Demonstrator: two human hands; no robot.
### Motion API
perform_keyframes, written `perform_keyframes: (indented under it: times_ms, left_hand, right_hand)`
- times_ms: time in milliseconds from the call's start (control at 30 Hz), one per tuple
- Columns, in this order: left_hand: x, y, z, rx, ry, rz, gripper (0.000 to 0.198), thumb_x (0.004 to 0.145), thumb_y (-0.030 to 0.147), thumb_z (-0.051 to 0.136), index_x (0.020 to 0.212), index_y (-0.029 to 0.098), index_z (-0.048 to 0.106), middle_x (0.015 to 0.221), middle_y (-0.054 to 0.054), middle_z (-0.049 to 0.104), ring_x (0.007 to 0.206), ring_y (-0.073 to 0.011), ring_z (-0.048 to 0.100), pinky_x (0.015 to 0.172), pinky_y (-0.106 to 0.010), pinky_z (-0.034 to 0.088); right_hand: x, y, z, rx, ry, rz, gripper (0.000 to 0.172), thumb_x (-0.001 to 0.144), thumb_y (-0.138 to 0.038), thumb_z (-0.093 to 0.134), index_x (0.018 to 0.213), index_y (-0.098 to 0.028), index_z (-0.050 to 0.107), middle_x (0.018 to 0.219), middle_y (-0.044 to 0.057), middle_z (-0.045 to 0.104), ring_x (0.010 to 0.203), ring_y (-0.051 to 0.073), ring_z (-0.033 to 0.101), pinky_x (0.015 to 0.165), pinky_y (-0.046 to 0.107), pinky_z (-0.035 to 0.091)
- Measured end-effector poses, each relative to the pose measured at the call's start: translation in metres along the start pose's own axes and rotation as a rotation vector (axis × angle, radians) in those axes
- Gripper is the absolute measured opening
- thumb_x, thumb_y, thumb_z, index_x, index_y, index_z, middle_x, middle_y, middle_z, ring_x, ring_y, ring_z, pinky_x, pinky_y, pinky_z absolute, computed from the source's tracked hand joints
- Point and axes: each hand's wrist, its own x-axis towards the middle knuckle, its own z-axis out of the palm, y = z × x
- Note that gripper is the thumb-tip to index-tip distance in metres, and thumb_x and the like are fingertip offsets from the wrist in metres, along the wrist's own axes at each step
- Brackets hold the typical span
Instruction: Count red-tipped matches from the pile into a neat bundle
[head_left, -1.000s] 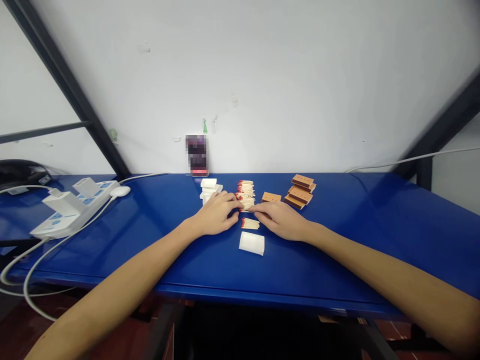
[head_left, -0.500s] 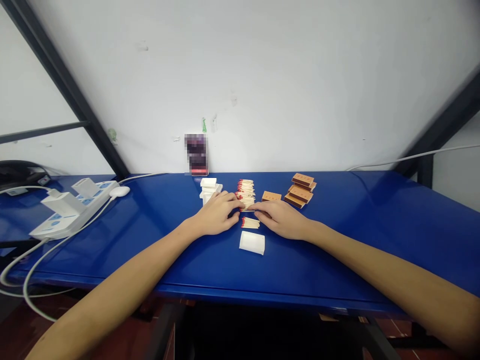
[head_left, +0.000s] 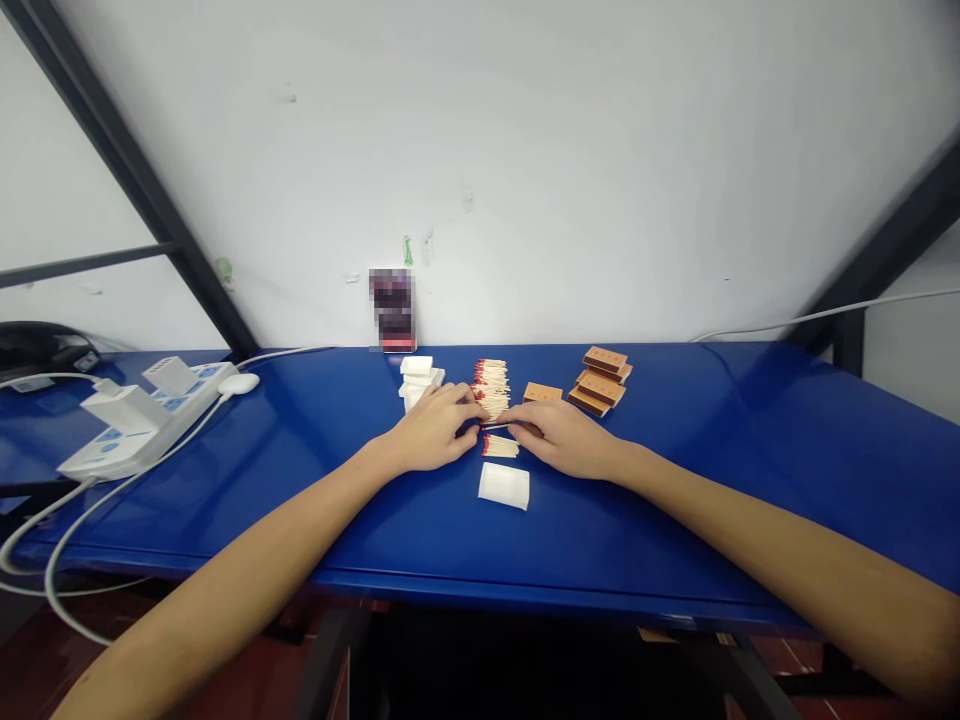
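Observation:
Both hands rest on the blue table (head_left: 675, 520) at its middle. My left hand (head_left: 435, 428) and my right hand (head_left: 564, 436) meet fingertip to fingertip, pinching a few matchsticks (head_left: 495, 426) just below a big pile of red-tipped matches (head_left: 492, 384). A small bundle of matches (head_left: 500, 447) lies between the hands. In front of them sits a white inner matchbox tray (head_left: 504, 485). Several white trays (head_left: 417, 377) are stacked behind the left hand. Behind my right hand lies one brown matchbox sleeve (head_left: 542, 392), and a stack of them (head_left: 602, 379) stands further right.
A white power strip (head_left: 142, 412) with plugs and cables lies at the left end of the table. A small dark card (head_left: 394, 310) leans against the white wall. Dark metal braces run diagonally on both sides. A white cable (head_left: 810, 320) runs along the right rear.
The pinched matches have shifted slightly nearer, away from the big pile. Otherwise both hands stay in place.

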Motion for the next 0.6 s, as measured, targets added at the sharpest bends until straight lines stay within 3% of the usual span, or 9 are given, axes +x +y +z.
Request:
perform_keyframes:
  times_ms: [200, 600]
  left_hand:
    - [0.0001, 0.0012, -0.0010, 0.003, 0.002, -0.006, 0.029, 0.094, 0.025, 0.048, 0.116, 0.020, 0.067, 0.103, -0.008, 0.058, 0.098, -0.0236, 0.054, 0.091, -0.043, 0.040]
    - [0.0007, 0.0014, -0.0024, 0.029, 0.014, -0.021, 0.027, 0.092, 0.018, 0.048, 0.113, 0.021, 0.066, 0.103, -0.007, 0.059, 0.096, -0.0224, 0.053, 0.088, -0.040, 0.040]
  right_hand:
    - [-0.0004, 0.0004, 0.0005, -0.020, 0.013, 0.014, 0.030, 0.096, -0.020, 0.044, 0.109, -0.017, 0.071, 0.093, 0.007, 0.074, 0.079, 0.020, 0.065, 0.069, 0.030, 0.045]
    - [0.0003, 0.0007, 0.0006, -0.018, 0.015, 0.001, 0.029, 0.095, -0.021, 0.047, 0.112, -0.019, 0.070, 0.094, 0.006, 0.074, 0.081, 0.019, 0.065, 0.070, 0.030, 0.044]
